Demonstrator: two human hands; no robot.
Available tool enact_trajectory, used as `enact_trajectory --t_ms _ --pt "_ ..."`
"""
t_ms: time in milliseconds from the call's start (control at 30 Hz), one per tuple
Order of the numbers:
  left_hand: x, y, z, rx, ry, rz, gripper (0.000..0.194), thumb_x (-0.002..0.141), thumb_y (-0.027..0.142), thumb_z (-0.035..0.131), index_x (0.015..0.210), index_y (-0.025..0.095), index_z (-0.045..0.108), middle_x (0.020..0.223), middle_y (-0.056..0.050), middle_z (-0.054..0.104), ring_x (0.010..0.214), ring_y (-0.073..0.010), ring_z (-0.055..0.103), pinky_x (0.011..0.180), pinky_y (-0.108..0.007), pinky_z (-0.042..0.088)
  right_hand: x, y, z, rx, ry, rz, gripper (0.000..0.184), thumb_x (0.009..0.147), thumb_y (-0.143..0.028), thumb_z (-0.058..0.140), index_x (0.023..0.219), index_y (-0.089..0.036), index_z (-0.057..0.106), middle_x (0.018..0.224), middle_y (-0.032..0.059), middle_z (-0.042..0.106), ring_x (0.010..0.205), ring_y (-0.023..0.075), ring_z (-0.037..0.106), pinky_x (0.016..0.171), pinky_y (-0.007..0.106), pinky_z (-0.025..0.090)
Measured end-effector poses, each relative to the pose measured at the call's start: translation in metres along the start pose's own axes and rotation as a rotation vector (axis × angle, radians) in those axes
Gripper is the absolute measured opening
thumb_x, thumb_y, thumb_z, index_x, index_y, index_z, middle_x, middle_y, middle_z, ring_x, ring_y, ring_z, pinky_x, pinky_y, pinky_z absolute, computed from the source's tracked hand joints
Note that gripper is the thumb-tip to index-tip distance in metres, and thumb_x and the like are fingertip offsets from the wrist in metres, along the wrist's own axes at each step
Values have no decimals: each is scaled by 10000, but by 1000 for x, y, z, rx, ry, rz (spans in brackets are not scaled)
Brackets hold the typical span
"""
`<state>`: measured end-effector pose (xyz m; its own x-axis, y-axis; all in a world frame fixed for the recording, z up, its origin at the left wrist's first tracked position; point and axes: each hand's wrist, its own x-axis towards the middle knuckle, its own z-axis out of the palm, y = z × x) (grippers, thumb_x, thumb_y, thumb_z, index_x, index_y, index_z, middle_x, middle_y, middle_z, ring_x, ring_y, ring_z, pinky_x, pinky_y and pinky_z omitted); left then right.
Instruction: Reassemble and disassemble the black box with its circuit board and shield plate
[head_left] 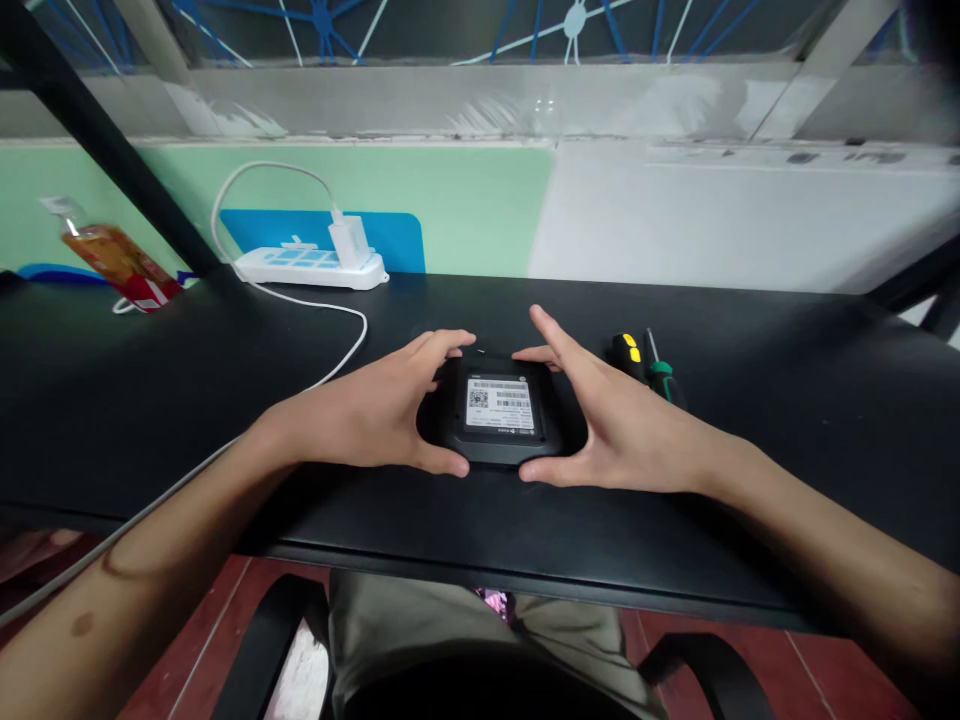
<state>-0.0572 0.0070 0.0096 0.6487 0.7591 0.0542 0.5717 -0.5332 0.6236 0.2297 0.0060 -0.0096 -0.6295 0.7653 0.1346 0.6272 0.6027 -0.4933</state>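
A flat black electronic device with rounded corners lies in front of me on the black table. Its upper face carries a white label printed with a QR code and barcodes. My left hand curves around its left side, thumb at the near edge and fingers at the far edge. On the opposite side, my right hand grips likewise, its index finger lifted. Beyond my right wrist lie a screwdriver with a green and black handle and a black and yellow handle, partly hidden.
A white power strip with a plugged-in charger stands against the wall. Its white cable runs across the table beneath my left arm. A drink bottle leans at the far left. Chair armrests flank my lap.
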Motion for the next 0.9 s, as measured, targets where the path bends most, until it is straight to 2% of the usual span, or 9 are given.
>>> enact_trajectory --t_ms 433,667,800,900 --pt "1 1 0 -42 -33 -56 1091 698 524 897 1564 226 305 1650 -187 365 1420 -353 540 1140 -499 512 -2 -3 -3 0 -21 34 1437 690 -742 770 1667 -191 -129 1573 245 502 1484 384 501 1191 631 450" --pt "3 3 -1 -55 -34 -70 1145 626 462 944 1564 219 335 1663 -187 367 1460 -368 505 1156 -500 493 0 -2 -3 -12 -17 48 1469 624 -826 760 1680 -215 -58 1591 248 496 1488 408 501 1188 663 442" --pt "2 3 -3 -38 -50 -95 1175 640 481 937 1602 247 304 1697 -158 332 1472 -364 503 1167 -484 485 -1 -4 -5 -31 -26 48 1467 618 -843 749 1682 -221 -46 1600 241 495 1474 417 516 1139 656 493" --pt "2 3 -3 -18 -65 -141 1156 684 543 904 1621 260 289 1711 -138 319 1444 -354 542 1176 -470 478 -3 -7 -7 -33 -53 88 1405 663 -817 740 1683 -253 -45 1636 215 460 1358 407 627 1050 616 572"
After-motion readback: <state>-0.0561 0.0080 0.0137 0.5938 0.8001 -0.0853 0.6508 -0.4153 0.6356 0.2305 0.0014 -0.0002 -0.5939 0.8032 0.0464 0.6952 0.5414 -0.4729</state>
